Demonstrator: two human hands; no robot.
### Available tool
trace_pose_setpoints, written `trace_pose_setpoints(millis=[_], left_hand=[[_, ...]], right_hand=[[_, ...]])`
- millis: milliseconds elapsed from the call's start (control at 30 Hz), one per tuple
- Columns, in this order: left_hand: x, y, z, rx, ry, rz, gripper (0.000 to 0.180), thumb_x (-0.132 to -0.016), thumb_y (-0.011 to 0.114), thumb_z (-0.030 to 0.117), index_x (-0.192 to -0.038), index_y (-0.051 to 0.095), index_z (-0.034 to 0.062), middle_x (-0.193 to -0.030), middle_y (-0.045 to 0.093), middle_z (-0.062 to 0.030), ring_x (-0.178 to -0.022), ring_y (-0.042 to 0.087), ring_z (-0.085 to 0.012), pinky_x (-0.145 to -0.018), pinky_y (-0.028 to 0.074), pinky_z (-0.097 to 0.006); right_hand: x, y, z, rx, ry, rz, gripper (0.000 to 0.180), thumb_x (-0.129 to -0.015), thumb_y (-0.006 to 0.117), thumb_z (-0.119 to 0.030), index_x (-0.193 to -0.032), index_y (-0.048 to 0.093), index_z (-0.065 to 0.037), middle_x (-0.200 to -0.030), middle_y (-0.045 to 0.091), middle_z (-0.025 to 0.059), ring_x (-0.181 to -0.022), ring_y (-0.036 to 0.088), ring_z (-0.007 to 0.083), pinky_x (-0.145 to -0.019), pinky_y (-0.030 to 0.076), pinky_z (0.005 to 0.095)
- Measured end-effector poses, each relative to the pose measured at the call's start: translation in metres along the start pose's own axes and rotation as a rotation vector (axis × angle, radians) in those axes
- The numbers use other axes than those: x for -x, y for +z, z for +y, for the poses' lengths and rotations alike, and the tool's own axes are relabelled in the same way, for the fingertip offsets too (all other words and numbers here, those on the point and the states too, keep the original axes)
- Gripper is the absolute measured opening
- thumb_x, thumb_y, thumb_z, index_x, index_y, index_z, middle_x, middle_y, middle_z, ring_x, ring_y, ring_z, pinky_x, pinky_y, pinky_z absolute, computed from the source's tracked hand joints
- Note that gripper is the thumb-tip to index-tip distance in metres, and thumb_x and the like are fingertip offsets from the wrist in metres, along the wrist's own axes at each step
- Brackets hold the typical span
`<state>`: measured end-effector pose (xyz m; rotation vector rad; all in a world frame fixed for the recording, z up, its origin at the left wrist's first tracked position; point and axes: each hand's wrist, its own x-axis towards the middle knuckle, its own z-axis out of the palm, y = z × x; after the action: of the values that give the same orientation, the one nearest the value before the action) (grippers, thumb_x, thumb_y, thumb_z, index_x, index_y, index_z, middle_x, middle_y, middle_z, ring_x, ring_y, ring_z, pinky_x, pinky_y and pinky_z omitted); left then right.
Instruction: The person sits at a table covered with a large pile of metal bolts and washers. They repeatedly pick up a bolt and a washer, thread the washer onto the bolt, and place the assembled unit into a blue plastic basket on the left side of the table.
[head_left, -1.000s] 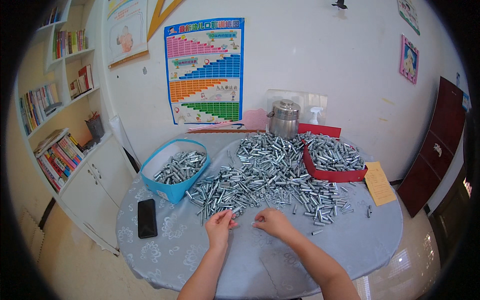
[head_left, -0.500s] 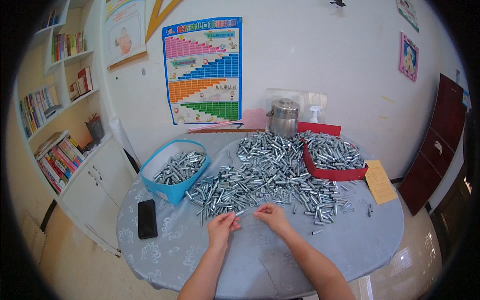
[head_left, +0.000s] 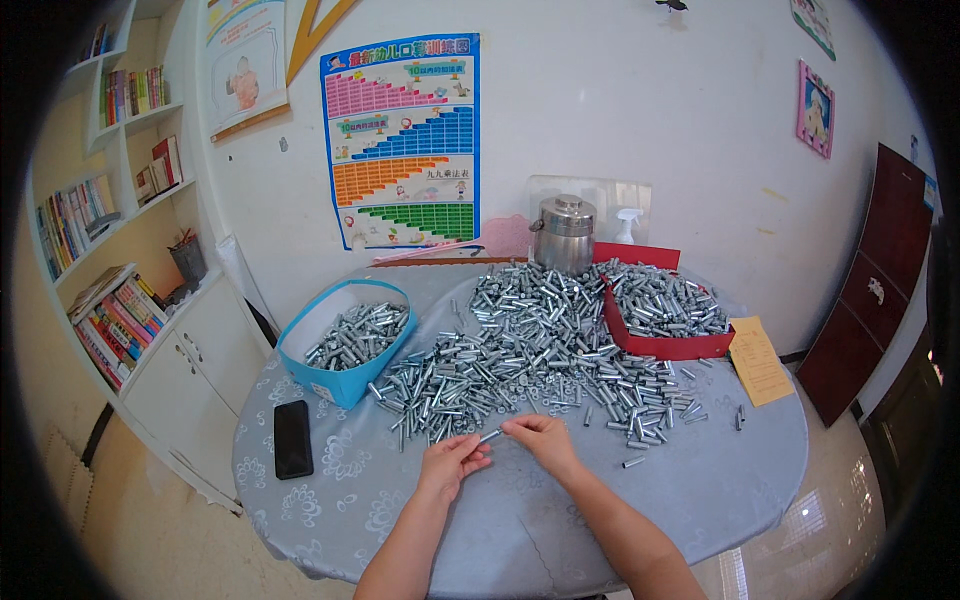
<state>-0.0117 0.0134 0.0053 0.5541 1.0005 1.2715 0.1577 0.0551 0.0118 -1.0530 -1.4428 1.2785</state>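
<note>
A slim silvery metal sleeve (head_left: 490, 437) is held slantwise over the near edge of the pile, its lower end pinched in the closed fingers of my left hand (head_left: 453, 464). At its other end my right hand (head_left: 541, 443) is closed in a pinch, fingertips meeting the sleeve. Whatever small piece those fingertips may hold is too hidden to make out. Beyond both hands spreads a big heap of similar metal sleeves (head_left: 545, 320), with small metal rings or nuts (head_left: 530, 393) along its near side.
A blue box (head_left: 345, 385) of metal pieces stands left of the heap, a red box (head_left: 680, 347) of them on the right. A black phone (head_left: 293, 440) lies at left, yellow paper (head_left: 760, 362) at right. Behind are a steel pot (head_left: 566, 235) and a spray bottle (head_left: 627, 226).
My right hand has moved slightly left and down, bringing its fingertips to the end of the sleeve. My left hand has shifted slightly right and down, still pinching the sleeve.
</note>
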Motion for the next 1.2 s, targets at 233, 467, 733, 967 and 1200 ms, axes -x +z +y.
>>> trace_pose_setpoints(millis=[233,467,733,967,1200], left_hand=[[-0.004,-0.008,0.004,0.126,0.142,0.084,0.016,-0.082,0.057,0.011,-0.091,0.057,-0.0017,-0.081,0.059,-0.0102,-0.065,0.056,-0.0128,-0.064,0.052,-0.027],[-0.002,-0.008,0.012,0.176,0.18,0.133,0.015,-0.082,0.058,0.012,-0.088,0.057,-0.001,-0.081,0.06,-0.0113,-0.064,0.056,-0.013,-0.063,0.053,-0.027],[-0.002,-0.011,0.012,0.178,0.185,0.119,0.014,-0.081,0.058,0.012,-0.089,0.057,-0.0008,-0.081,0.06,-0.0112,-0.064,0.056,-0.0122,-0.062,0.053,-0.027],[-0.004,-0.009,0.01,0.171,0.174,0.119,0.013,-0.081,0.058,0.011,-0.088,0.057,-0.0005,-0.08,0.061,-0.0109,-0.063,0.056,-0.0111,-0.06,0.053,-0.026],[-0.004,-0.009,0.01,0.147,0.159,0.123,0.013,-0.081,0.057,0.01,-0.088,0.058,-0.0007,-0.081,0.061,-0.0113,-0.063,0.056,-0.0111,-0.059,0.053,-0.025]], right_hand=[[0.0,0.011,-0.008,0.158,-0.13,-0.042,0.023,-0.076,0.064,-0.018,-0.094,0.064,-0.003,-0.08,0.061,0.0023,-0.071,0.053,0.007,-0.062,0.042,0.0208],[-0.03,0.015,0.019,0.783,-0.351,-0.001,0.018,-0.073,0.061,-0.021,-0.088,0.066,-0.011,-0.078,0.06,0.0077,-0.073,0.058,0.024,-0.064,0.046,0.0336],[-0.036,0.02,0.018,0.938,-0.46,0.003,0.014,-0.07,0.061,-0.019,-0.08,0.065,-0.01,-0.076,0.058,0.0075,-0.073,0.058,0.0267,-0.064,0.046,0.0367],[-0.034,0.018,0.014,0.908,-0.55,0.0,0.013,-0.07,0.062,-0.019,-0.077,0.065,-0.009,-0.075,0.058,0.0072,-0.073,0.058,0.0265,-0.064,0.046,0.0359],[-0.042,0.019,0.021,0.83,-0.427,-0.051,0.013,-0.069,0.063,-0.018,-0.08,0.065,-0.01,-0.076,0.059,0.0078,-0.074,0.058,0.0269,-0.064,0.046,0.0353]])
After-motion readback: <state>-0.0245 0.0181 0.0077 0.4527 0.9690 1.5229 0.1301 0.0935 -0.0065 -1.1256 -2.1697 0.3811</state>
